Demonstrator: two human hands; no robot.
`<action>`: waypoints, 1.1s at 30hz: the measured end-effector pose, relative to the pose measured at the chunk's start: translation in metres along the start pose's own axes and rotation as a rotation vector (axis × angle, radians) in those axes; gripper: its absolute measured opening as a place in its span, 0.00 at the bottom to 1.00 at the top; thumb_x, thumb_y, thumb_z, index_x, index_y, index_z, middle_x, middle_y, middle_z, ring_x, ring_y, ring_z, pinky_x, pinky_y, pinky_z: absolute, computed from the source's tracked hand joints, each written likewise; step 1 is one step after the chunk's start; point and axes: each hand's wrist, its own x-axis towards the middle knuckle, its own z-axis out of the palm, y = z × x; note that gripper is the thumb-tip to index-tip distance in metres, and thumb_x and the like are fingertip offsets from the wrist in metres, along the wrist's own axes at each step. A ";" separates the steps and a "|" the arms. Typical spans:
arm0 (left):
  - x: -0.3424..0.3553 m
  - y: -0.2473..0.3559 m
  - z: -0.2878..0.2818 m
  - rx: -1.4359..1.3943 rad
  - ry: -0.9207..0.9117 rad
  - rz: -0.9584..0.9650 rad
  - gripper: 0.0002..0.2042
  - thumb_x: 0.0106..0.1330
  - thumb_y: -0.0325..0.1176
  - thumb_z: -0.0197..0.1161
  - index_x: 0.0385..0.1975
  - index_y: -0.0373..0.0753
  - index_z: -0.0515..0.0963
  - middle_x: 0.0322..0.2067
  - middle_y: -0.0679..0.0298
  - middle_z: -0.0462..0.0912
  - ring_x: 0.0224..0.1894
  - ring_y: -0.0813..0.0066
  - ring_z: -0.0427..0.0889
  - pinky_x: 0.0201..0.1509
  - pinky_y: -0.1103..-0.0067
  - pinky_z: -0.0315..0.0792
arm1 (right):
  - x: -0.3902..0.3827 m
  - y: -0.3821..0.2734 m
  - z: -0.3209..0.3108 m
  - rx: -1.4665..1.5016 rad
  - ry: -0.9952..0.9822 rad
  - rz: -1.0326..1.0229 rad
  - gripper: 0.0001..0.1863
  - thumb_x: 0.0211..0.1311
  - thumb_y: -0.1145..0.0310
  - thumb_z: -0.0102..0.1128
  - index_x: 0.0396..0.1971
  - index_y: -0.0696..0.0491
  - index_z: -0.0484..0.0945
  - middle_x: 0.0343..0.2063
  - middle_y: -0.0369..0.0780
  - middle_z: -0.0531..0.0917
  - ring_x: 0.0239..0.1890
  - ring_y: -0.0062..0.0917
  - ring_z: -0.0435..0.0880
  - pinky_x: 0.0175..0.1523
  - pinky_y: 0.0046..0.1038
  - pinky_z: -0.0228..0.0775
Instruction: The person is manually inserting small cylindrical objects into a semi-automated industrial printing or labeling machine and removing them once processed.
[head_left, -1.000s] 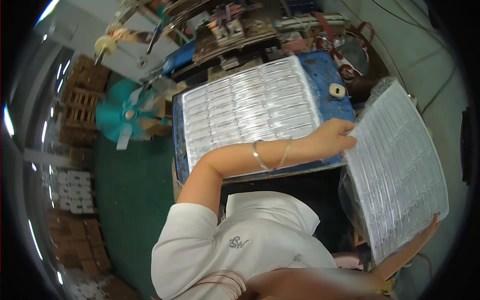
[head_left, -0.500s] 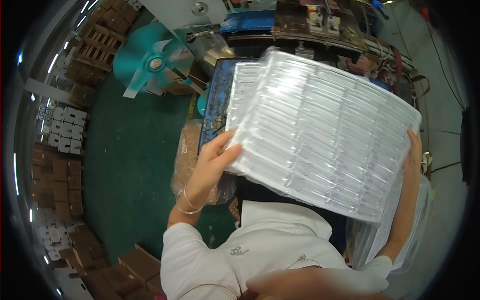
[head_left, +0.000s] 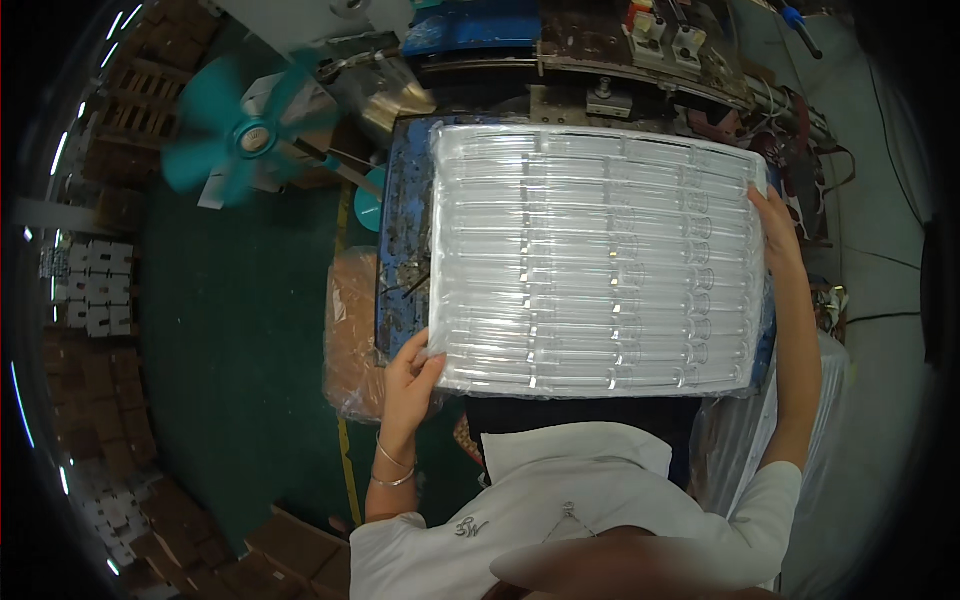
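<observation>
A wide clear plastic tray (head_left: 600,265) with rows of long tube-shaped pieces or ribs lies almost level over the blue work table (head_left: 405,215), with shiny film around it. At its near left corner my left hand (head_left: 406,388) grips the edge, thumb on top and fingers partly hidden below. My right hand (head_left: 779,228) holds the right edge farther up, fingertips at the rim. Whether another tray lies underneath is hidden.
A turning teal fan (head_left: 255,140) stands at the far left. Machine parts with a metal block (head_left: 605,100) line the table's far side. A plastic-wrapped brown bundle (head_left: 355,340) sits left of the table, and film-wrapped trays (head_left: 815,410) stand at the right.
The tray, tilted and askew before, has come down level and squared over the table, covering the tray seen beneath it. My left hand has moved nearer, my right hand farther up and left.
</observation>
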 end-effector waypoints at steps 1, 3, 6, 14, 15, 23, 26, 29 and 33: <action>0.000 0.001 0.000 -0.022 0.023 0.016 0.19 0.61 0.24 0.53 0.52 0.28 0.64 0.39 0.58 0.77 0.39 0.79 0.75 0.43 0.85 0.68 | 0.001 0.001 0.000 -0.002 0.014 0.006 0.22 0.58 0.62 0.54 0.49 0.59 0.66 0.42 0.40 0.75 0.43 0.22 0.74 0.47 0.23 0.64; 0.002 -0.002 0.000 -0.017 0.013 -0.006 0.18 0.61 0.24 0.53 0.51 0.28 0.65 0.38 0.58 0.77 0.39 0.80 0.75 0.42 0.85 0.68 | 0.004 0.004 0.000 -0.068 0.038 -0.027 0.22 0.59 0.61 0.54 0.49 0.59 0.66 0.42 0.40 0.75 0.43 0.22 0.73 0.48 0.23 0.64; 0.005 -0.008 0.001 -0.007 0.019 -0.006 0.17 0.61 0.24 0.53 0.50 0.28 0.66 0.37 0.60 0.78 0.38 0.81 0.75 0.41 0.86 0.68 | 0.003 -0.002 -0.001 -0.168 0.050 -0.004 0.22 0.58 0.60 0.54 0.48 0.58 0.67 0.41 0.38 0.75 0.42 0.21 0.73 0.47 0.21 0.62; -0.002 -0.002 0.016 -0.036 0.135 0.093 0.15 0.61 0.24 0.53 0.48 0.29 0.66 0.33 0.63 0.79 0.34 0.84 0.74 0.38 0.88 0.67 | 0.009 -0.011 -0.027 -0.460 0.103 -0.206 0.13 0.58 0.58 0.53 0.29 0.54 0.75 0.22 0.28 0.71 0.25 0.12 0.63 0.34 0.14 0.52; -0.005 -0.002 0.017 -0.039 0.129 0.096 0.15 0.61 0.24 0.53 0.48 0.29 0.66 0.33 0.63 0.79 0.34 0.84 0.74 0.38 0.88 0.67 | 0.015 -0.005 -0.027 -0.457 0.092 -0.207 0.13 0.58 0.58 0.53 0.29 0.54 0.75 0.22 0.28 0.71 0.25 0.12 0.63 0.34 0.14 0.52; 0.006 -0.026 0.021 0.014 0.203 0.201 0.15 0.61 0.24 0.52 0.47 0.30 0.67 0.35 0.62 0.77 0.36 0.83 0.73 0.39 0.87 0.66 | 0.003 0.000 -0.003 -0.223 0.179 -0.063 0.17 0.58 0.56 0.53 0.37 0.55 0.74 0.29 0.31 0.75 0.32 0.14 0.70 0.41 0.17 0.61; 0.010 -0.035 0.006 0.183 0.196 0.181 0.17 0.58 0.24 0.53 0.48 0.31 0.67 0.42 0.59 0.73 0.42 0.80 0.70 0.44 0.84 0.64 | 0.007 0.019 -0.015 -0.102 0.111 -0.127 0.23 0.59 0.52 0.50 0.48 0.54 0.69 0.43 0.36 0.73 0.46 0.19 0.69 0.52 0.20 0.57; 0.011 -0.028 0.003 0.227 0.143 0.125 0.22 0.55 0.30 0.54 0.52 0.32 0.64 0.52 0.57 0.64 0.54 0.72 0.62 0.55 0.77 0.57 | -0.008 0.025 -0.024 0.043 0.063 -0.050 0.34 0.60 0.45 0.45 0.58 0.54 0.60 0.56 0.40 0.65 0.59 0.26 0.60 0.62 0.25 0.46; 0.030 -0.015 0.014 -0.026 -0.003 0.267 0.29 0.58 0.45 0.50 0.58 0.35 0.58 0.55 0.55 0.62 0.59 0.66 0.59 0.62 0.73 0.51 | -0.036 0.049 -0.046 0.086 0.033 -0.008 0.40 0.57 0.39 0.42 0.61 0.55 0.53 0.59 0.49 0.58 0.63 0.33 0.54 0.64 0.32 0.41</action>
